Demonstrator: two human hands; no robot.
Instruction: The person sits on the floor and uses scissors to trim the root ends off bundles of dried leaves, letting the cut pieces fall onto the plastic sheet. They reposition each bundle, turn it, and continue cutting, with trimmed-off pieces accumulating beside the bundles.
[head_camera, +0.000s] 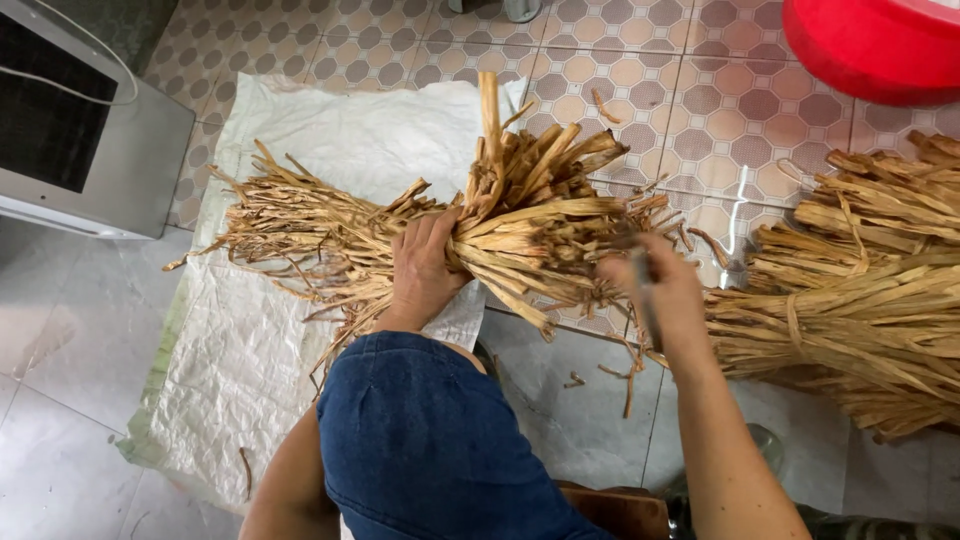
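On the tiled floor, in the middle of the view, lies a bundle of dry tan straw-like stalks, its thin frayed ends spread to the left over a white woven plastic sack and its thicker cut ends fanning out to the right and far side. The left hand is closed around the bundle's narrow waist, fingers wrapped over the top of the stalks, pinning them together. The right hand hovers just right of the bundle's cut ends; it is blurred, and seems to hold a thin dark stick-like object, though I cannot tell how firmly it is closed or what the object is. A knee in blue denim fabric sits near the bottom centre. At the right edge lie more tied bundles of the same dry stalks, stacked side by side. At the far right stands a red plastic basin. At the far left rests a grey metal box with a dark panel.
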